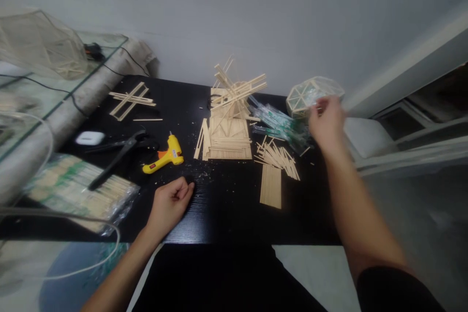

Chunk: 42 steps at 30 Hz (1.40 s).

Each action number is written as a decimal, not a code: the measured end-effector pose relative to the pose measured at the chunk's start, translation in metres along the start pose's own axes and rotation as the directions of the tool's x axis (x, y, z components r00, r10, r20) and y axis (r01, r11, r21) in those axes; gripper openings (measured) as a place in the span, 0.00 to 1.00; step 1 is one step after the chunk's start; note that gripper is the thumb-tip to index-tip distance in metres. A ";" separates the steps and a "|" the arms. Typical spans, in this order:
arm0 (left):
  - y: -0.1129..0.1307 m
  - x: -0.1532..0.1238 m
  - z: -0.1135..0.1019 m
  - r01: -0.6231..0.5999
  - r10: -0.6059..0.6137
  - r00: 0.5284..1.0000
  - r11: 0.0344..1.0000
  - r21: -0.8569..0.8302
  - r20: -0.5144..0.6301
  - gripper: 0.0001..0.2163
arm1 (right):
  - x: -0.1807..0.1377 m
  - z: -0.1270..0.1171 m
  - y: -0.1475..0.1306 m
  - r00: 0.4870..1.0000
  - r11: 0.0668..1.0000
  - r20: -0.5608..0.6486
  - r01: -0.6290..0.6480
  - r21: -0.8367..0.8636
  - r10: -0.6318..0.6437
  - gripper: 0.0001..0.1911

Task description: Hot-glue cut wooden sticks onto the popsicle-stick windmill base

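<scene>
My left hand [171,204] rests on the black table with its fingers curled into a loose fist, nothing visible in it. Beyond it lies a yellow glue gun [166,155], nozzle pointing away. My right hand [328,124] is raised at the table's right side, fingers pinched together, in front of a faceted stick frame [305,95]; whether it touches the frame or holds something small, blur hides. At the centre back stands a windmill model [231,131] made of thin wooden sticks, with crossed blades [239,91] on top.
Loose sticks [280,158], a flat stick panel [271,186] and plastic wrappers [278,122] lie right of the model. Crossed sticks [133,101], a white case [89,138], black pliers [126,153] and a bag of sticks [80,187] are on the left. A glass shelf [106,46] borders the table.
</scene>
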<state>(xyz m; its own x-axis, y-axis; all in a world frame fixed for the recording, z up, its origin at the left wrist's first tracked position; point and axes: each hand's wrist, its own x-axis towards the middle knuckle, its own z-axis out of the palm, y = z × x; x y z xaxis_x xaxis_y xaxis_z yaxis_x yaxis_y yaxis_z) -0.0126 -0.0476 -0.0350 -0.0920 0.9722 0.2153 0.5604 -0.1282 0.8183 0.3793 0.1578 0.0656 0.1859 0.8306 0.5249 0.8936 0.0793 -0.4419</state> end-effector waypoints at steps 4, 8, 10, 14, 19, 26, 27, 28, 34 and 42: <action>0.001 0.000 -0.001 0.018 -0.018 1.000 1.000 -0.003 0.003 0.22 | 0.018 -0.011 0.019 0.998 0.997 -0.018 -0.069 -0.024 0.068 0.10; 0.001 -0.001 0.000 0.025 -0.025 1.000 1.000 -0.010 0.006 0.22 | -0.018 -0.002 -0.007 0.993 0.988 0.117 -0.039 0.150 0.021 0.08; 0.001 -0.002 0.001 0.033 -0.032 0.999 0.999 -0.015 0.006 0.22 | -0.045 0.007 -0.028 0.959 0.968 0.275 0.002 0.250 -0.073 0.10; 0.000 0.000 -0.002 0.046 -0.046 0.999 0.999 -0.014 -0.028 0.21 | -0.091 0.029 -0.066 0.812 0.918 0.480 0.160 0.362 -0.331 0.09; -0.004 0.021 -0.025 -0.041 0.064 0.988 0.988 0.152 -0.144 0.10 | -0.114 0.061 -0.091 0.721 0.852 0.467 0.360 0.380 -0.513 0.09; -0.014 0.048 -0.041 0.034 0.065 0.989 0.785 0.619 -0.137 0.15 | -0.119 0.077 -0.101 0.639 0.823 0.522 0.478 0.307 -0.565 0.11; -0.015 0.049 -0.040 0.047 0.044 0.992 0.755 0.654 -0.122 0.18 | -0.120 0.078 -0.101 0.636 0.822 0.524 0.482 0.304 -0.567 0.11; -0.017 0.049 -0.038 0.050 0.030 0.994 0.733 0.679 -0.106 0.20 | -0.120 0.078 -0.101 0.635 0.822 0.526 0.483 0.300 -0.565 0.11; -0.023 0.051 -0.037 0.072 -0.044 0.997 0.642 0.763 -0.057 0.26 | -0.117 0.075 -0.104 0.604 0.848 0.610 0.466 0.251 -0.512 0.09; -0.008 0.058 -0.039 0.081 -0.133 0.991 0.537 0.840 -0.011 0.25 | -0.109 0.073 -0.105 0.541 0.858 0.687 0.446 0.256 -0.486 0.08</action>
<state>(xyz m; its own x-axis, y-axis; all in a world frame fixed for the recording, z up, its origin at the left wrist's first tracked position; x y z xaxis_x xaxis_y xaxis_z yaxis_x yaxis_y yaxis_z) -0.0547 0.0019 -0.0082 -0.1742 0.9785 0.1105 0.9847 0.1743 0.0094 0.2357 0.0995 0.0014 -0.6143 0.7891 -0.0010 0.7449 0.5794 -0.3308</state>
